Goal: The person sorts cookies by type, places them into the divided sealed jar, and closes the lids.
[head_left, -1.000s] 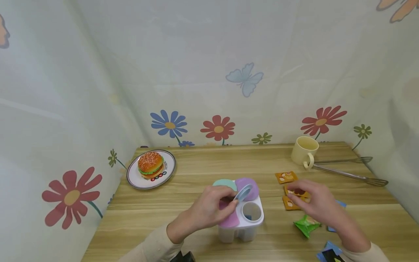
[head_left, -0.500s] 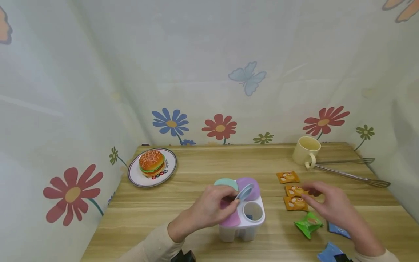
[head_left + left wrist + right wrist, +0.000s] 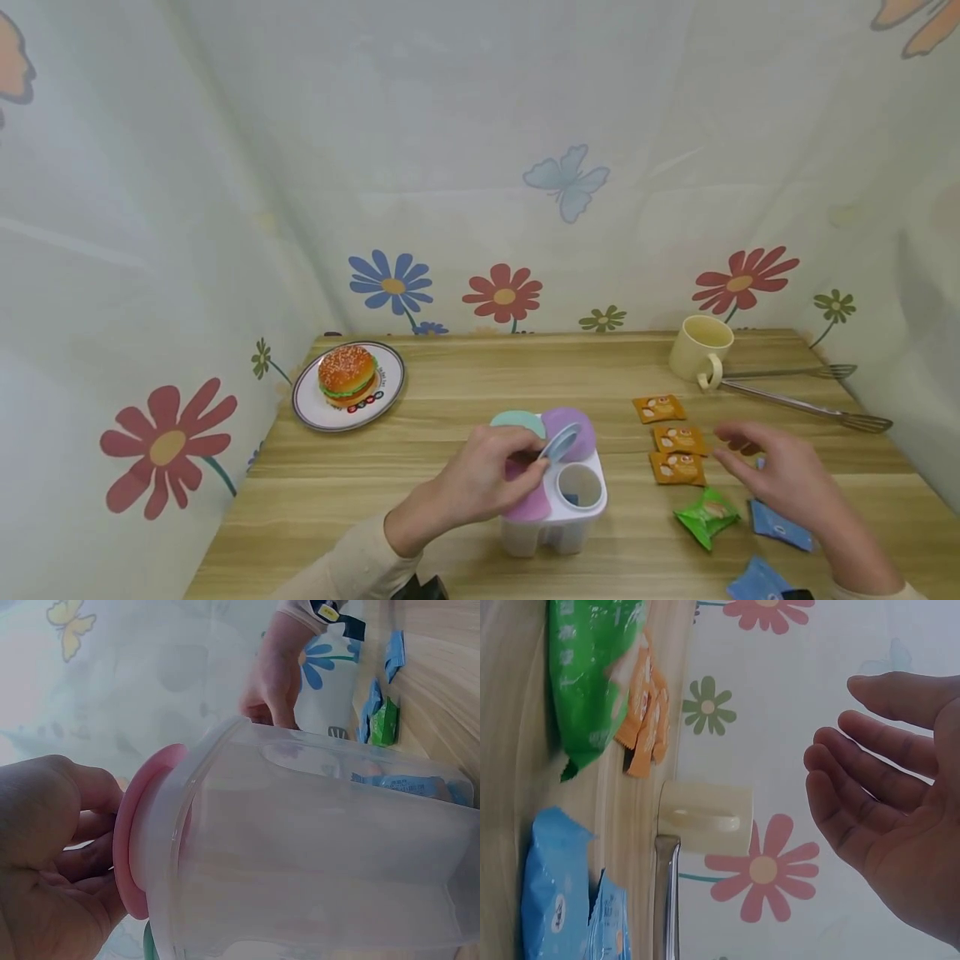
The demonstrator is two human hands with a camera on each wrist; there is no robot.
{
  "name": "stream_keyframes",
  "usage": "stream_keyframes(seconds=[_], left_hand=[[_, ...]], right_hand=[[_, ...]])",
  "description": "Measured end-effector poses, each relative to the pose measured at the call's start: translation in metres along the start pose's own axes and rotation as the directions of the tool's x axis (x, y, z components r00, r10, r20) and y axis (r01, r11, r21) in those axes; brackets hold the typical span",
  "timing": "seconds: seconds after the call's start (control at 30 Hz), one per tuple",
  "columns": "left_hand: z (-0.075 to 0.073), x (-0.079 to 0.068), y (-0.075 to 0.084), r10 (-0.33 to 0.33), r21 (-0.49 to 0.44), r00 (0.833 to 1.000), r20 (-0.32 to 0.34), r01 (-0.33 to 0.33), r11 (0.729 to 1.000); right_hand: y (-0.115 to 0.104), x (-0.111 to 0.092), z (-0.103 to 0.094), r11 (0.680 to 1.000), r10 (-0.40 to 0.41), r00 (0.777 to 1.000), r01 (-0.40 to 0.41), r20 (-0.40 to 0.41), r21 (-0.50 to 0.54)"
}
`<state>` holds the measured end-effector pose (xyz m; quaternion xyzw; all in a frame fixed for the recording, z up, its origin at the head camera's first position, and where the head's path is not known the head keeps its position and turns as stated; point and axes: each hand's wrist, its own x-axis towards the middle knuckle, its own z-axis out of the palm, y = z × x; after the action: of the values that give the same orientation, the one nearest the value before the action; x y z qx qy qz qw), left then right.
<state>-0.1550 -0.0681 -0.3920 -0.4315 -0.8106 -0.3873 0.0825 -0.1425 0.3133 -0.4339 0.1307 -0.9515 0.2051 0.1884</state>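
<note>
My left hand [image 3: 480, 475] pinches a round light-blue lid [image 3: 561, 443], tilted up beside an uncovered round opening. It belongs to a clear plastic container [image 3: 551, 533] with a white top; the other openings wear a teal lid [image 3: 517, 421], a purple lid [image 3: 567, 429] and a pink lid [image 3: 135, 832]. Inside the container lies a blue packet [image 3: 405, 784]. Above the table on the right hovers my right hand [image 3: 787, 479], fingers loosely bent and holding nothing. Near it lie blue packets [image 3: 780, 525], a green packet [image 3: 707, 517] and orange packets [image 3: 678, 468].
At the back right stands a yellow mug [image 3: 697, 350], with metal whisks [image 3: 817, 406] lying beside it. A toy hamburger [image 3: 347, 375] sits on a plate [image 3: 390, 392] at the back left. Flower-printed curtain [image 3: 450, 125] hangs around the wooden table [image 3: 480, 367].
My right hand has moved rightward, away from the orange packets, and its fingers have spread apart. The left hand and the light-blue lid stay where they were.
</note>
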Motion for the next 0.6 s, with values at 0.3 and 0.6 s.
stream_keyframes(seconds=[0.3, 0.6], left_hand=[[0.001, 0.000, -0.001, 0.014, 0.002, 1.000, -0.006, -0.014, 1.000], [0.001, 0.000, -0.002, 0.036, 0.014, 0.999, -0.020, -0.036, 0.999]], right_hand=[[0.018, -0.009, -0.003, 0.998, 0.069, 0.996, -0.069, 0.049, -0.010], [0.026, -0.014, -0.005, 0.985, 0.173, 0.974, -0.172, 0.144, -0.019]])
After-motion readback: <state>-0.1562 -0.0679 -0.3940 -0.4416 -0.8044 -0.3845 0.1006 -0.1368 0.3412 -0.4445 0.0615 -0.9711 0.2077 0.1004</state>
